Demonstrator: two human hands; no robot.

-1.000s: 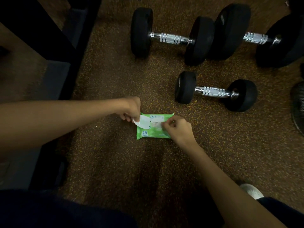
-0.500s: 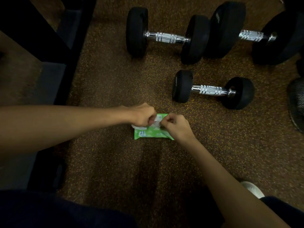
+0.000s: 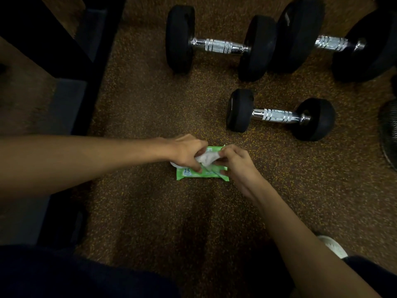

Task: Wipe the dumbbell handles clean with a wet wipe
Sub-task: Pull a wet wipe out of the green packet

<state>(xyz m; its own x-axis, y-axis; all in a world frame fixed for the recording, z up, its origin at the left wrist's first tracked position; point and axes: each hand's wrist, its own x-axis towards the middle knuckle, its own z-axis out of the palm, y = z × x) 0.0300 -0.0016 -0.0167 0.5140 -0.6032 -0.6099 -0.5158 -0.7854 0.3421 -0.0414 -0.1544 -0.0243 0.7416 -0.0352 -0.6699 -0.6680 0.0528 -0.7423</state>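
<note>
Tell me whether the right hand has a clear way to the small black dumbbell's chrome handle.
Probably yes: only bare speckled floor lies between the right hand and chrome handle, though it pinches the white wet wipe.

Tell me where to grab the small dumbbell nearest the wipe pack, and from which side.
Take the small dumbbell by its ribbed chrome handle, mid-bar, coming down from above. It lies flat on the floor with the bar running left to right. The black heads likely hold the bar off the floor, leaving room for fingers to curl under.
</note>
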